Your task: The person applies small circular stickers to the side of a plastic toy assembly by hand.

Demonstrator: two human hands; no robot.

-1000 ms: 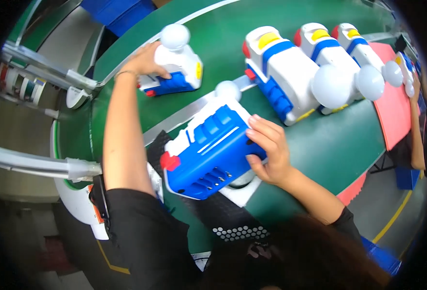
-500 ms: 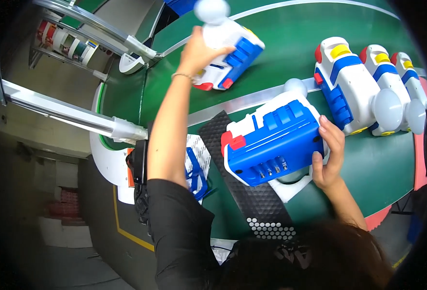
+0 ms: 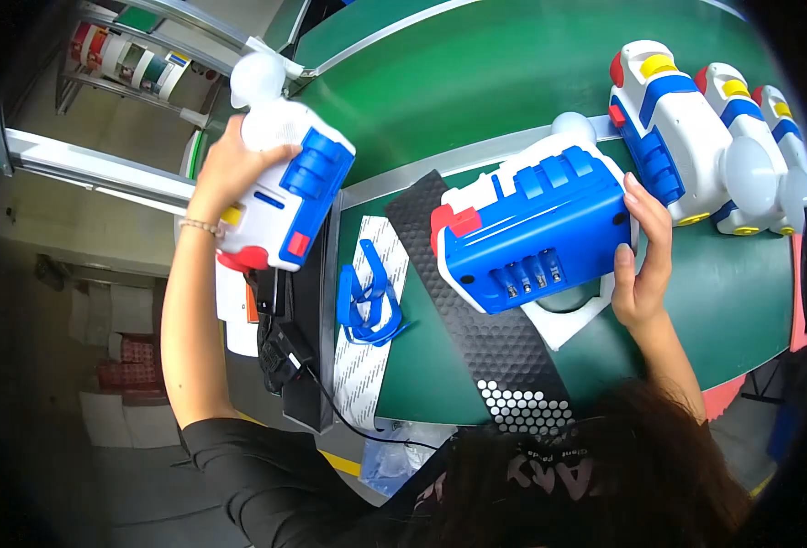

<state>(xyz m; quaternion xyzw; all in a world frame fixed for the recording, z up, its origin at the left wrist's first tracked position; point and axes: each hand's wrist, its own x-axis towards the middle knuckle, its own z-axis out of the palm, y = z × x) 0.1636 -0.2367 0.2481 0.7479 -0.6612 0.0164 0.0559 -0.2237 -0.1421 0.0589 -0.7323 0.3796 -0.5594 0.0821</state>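
Observation:
My left hand (image 3: 230,173) is closed around a white-and-blue plastic device (image 3: 280,137) with a pale round bulb at its top and red and yellow parts. It is raised over the table's left edge, bulb end up. On the right, my right hand (image 3: 643,260) grips the end of a second such device (image 3: 536,242), thumb below and fingers along the side. That one lies tilted, its blue underside with an uncovered battery bay (image 3: 528,276) facing me. Its bulb (image 3: 574,128) shows behind it. Beneath it sits a white cut-out piece (image 3: 572,324).
Several similar devices (image 3: 682,128) stand in a row at the far right. A black textured strip (image 3: 463,292) crosses the green table (image 3: 421,365). Blue bent plastic parts (image 3: 371,297) lie on a printed white sheet (image 3: 358,379). A black cable (image 3: 335,402) hangs at the front left edge.
My left hand has carried its device left and toward me, away from the far belt area. The second device and my right hand have shifted slightly right in the picture, with the view.

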